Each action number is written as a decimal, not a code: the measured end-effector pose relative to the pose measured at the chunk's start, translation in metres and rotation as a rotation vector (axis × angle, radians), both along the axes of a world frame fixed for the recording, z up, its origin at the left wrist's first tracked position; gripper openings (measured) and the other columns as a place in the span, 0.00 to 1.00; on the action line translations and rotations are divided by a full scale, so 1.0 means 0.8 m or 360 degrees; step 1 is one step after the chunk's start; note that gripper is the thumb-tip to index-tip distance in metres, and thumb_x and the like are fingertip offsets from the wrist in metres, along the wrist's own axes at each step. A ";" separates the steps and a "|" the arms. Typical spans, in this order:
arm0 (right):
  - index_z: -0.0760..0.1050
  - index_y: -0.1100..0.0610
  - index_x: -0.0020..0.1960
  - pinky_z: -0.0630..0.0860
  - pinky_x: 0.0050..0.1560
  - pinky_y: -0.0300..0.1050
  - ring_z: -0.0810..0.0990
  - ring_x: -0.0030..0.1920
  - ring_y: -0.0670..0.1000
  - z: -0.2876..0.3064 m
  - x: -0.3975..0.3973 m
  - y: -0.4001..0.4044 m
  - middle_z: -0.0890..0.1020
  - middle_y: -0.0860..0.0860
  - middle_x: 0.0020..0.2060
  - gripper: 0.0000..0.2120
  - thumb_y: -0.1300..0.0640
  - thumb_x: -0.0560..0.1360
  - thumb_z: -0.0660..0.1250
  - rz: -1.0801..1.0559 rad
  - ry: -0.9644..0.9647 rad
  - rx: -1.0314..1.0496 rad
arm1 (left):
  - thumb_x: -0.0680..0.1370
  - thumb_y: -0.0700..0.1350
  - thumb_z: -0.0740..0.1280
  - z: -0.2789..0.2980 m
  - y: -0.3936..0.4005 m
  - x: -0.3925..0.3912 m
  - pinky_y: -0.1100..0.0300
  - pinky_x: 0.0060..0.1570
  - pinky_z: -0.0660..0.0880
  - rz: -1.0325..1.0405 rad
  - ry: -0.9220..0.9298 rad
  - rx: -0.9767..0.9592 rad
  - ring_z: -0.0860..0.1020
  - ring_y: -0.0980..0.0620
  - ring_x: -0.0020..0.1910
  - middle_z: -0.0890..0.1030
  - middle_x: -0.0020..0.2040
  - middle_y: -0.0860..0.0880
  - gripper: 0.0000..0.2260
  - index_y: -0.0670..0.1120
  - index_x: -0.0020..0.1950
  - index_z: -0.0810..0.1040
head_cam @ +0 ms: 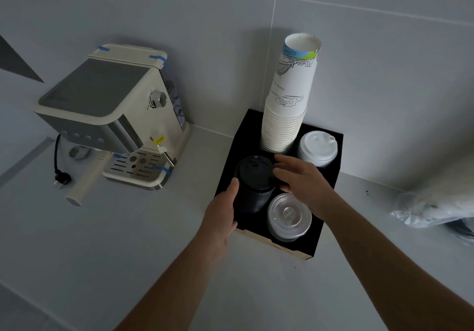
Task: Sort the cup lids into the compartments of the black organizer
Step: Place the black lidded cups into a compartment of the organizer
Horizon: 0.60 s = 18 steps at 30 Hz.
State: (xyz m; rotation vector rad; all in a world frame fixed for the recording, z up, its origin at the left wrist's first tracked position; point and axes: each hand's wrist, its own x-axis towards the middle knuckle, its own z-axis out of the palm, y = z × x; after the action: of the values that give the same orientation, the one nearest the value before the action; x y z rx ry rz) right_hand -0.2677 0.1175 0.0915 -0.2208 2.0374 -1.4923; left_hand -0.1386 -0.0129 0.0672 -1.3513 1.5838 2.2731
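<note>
Pale grey wall tiles [359,48] are seen behind a light grey counter [89,266], on which a black organizer [331,176] is set near the wall. Four compartments are shown in it. The far left one is filled by a tall stack of white paper cups [289,110], the topmost printed with line drawings and a blue and green band. The far right one is taken up by a stack of white domed lids [317,148]. In the near right compartment a stack of clear flat lids [288,215] is seen, and in the near left a stack of black lids [254,182], which stands above the organizer's rim.

Both bare forearms are reached forward from the lower edge of the view. The left hand [220,218] is held open with its thumb raised against the left side of the black lids, its palm near the organizer's near left corner. The right hand [305,179] is spread open, palm down, with its fingertips [278,170] laid at the right edge of the top black lid; nothing is clasped in either hand.

To the left, well apart, a cream espresso machine [112,120] with blue tape strips is seen, its plug [61,178] lying on the counter. At the right edge a crumpled clear plastic bag [436,210] is seen.
</note>
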 end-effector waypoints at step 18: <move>0.74 0.49 0.69 0.67 0.61 0.34 0.77 0.65 0.48 -0.029 0.044 0.103 0.77 0.46 0.67 0.27 0.57 0.72 0.74 0.0204 0.0550 0.0731 | 0.77 0.46 0.68 -0.030 0.062 0.023 0.57 0.60 0.75 -0.0450 -0.0005 -0.0193 0.79 0.52 0.60 0.77 0.65 0.38 0.22 0.43 0.70 0.72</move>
State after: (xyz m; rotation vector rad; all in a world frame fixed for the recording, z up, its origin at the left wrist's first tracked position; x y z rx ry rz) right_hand -0.2327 0.2001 0.0681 -0.4340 2.5218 -0.9204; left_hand -0.1205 0.0368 0.0436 -1.0704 1.8062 2.0388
